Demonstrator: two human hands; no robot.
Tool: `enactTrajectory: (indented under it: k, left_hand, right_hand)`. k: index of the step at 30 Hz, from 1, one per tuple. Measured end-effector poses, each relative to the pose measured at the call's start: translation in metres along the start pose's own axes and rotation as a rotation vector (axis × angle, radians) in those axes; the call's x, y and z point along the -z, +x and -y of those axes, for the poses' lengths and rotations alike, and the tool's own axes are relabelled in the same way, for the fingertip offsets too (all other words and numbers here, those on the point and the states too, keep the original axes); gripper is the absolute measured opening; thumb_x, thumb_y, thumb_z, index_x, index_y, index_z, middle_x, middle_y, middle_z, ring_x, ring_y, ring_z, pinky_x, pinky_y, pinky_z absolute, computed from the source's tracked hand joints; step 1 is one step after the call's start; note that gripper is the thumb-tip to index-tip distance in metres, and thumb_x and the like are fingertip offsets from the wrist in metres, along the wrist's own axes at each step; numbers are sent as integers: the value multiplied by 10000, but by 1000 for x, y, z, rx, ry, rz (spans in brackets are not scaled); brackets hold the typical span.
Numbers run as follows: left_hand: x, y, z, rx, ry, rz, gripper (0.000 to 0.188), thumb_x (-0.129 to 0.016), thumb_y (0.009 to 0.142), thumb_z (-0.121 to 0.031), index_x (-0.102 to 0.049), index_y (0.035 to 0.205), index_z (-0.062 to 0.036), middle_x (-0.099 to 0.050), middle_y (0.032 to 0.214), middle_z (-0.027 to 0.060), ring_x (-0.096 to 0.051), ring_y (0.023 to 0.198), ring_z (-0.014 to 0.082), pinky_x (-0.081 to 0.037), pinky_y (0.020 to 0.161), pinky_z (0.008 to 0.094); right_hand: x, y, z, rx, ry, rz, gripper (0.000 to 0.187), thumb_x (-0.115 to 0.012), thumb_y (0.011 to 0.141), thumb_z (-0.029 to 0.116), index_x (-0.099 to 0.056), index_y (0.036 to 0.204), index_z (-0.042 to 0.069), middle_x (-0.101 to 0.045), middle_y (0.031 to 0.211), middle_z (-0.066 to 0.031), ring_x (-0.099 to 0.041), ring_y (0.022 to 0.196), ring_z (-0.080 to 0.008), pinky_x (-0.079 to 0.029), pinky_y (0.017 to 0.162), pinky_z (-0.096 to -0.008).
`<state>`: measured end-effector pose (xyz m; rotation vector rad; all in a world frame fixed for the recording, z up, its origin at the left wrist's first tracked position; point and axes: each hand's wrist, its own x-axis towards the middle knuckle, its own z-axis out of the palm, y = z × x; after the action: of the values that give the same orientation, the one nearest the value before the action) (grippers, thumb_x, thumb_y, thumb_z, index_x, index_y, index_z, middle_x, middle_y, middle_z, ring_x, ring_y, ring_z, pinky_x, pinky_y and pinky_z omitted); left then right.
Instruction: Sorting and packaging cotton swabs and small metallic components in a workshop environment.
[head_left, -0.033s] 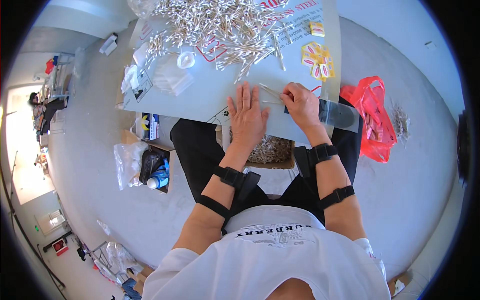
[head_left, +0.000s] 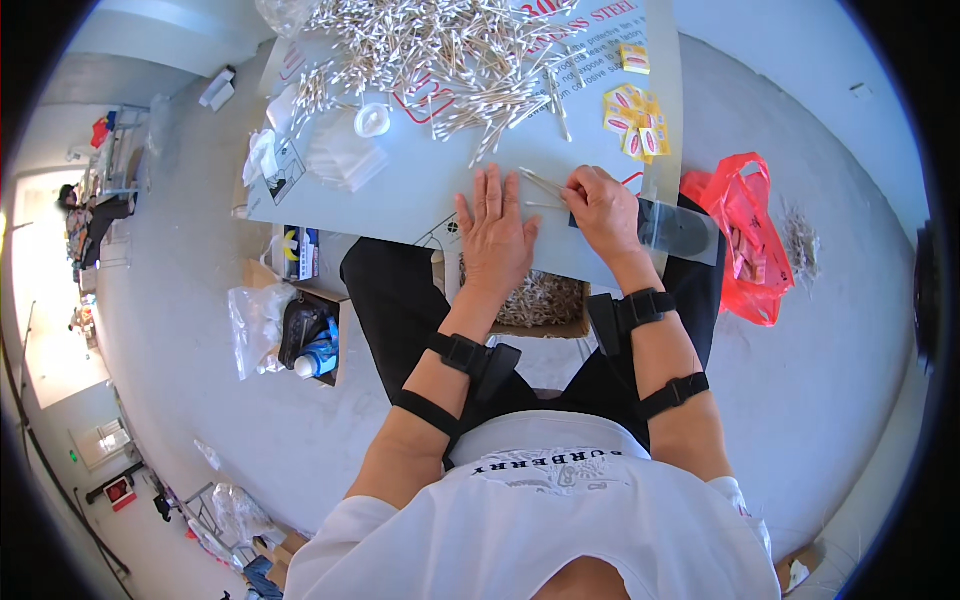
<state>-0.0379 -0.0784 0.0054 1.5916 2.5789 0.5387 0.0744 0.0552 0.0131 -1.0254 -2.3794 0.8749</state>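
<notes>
My left hand (head_left: pixel 495 235) lies flat on the table (head_left: pixel 400 205), fingers stretched forward and nothing visible in its grasp. Close to its right, my right hand (head_left: pixel 604 212) is closed in a pinch around the ends of a few cotton swabs (head_left: pixel 541 181). Their white tips point left toward my left fingertips. A dark flat strip (head_left: pixel 675 232) shows by my right wrist, partly covered by it. Beyond both hands, a large heap of cotton swabs (head_left: pixel 430 45) spreads over the far part of the table.
Clear plastic bags (head_left: pixel 345 158) and a small round white container (head_left: pixel 372 121) lie left of the heap. Yellow packets (head_left: pixel 635 120) sit at the right. A red plastic bag (head_left: pixel 745 240) stands right of the table. Below the near edge is a box of swabs (head_left: pixel 545 305).
</notes>
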Motion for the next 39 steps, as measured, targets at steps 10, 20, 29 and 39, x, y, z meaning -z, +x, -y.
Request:
enactTrajectory:
  k: [10, 20, 29, 39]
  left_hand:
    - [9, 3, -9, -81, 25, 65, 662, -632, 885, -260, -359, 1471, -119, -208, 1570, 162, -133, 1470, 343, -124, 1147, 575]
    - [9, 9, -13, -217, -70, -58, 561, -710, 803, -183, -507, 1296, -8, -386, 1447, 147, -277, 1397, 354, -242, 1113, 529]
    - [-2, 32, -3, -156, -170, -281, 408, -717, 738, -128, -564, 1104, -31, -539, 1113, 122, -482, 1095, 336, -371, 927, 469]
    - [12, 96, 25, 112, -123, -327, 244, -776, 707, -112, -614, 889, -100, -537, 1007, 68, -476, 1033, 311, -371, 877, 444]
  right_hand:
    - [-8, 1, -4, 166, -132, -88, 114, -628, 845, 165, -565, 821, 73, -612, 801, -104, -636, 687, -348, -528, 585, -431]
    - [8, -2, -7, 171, 68, -14, 107, -691, 800, 100, -632, 890, 107, -580, 848, -75, -635, 738, -315, -509, 618, -406]
    - [13, -24, 9, 126, 151, -87, 294, -772, 717, 116, -647, 979, 72, -558, 1038, -94, -630, 864, -316, -523, 732, -395]
    - [3, -26, 4, 46, 87, -136, 308, -764, 719, 141, -654, 997, 69, -564, 1062, -79, -623, 916, -297, -524, 770, -382]
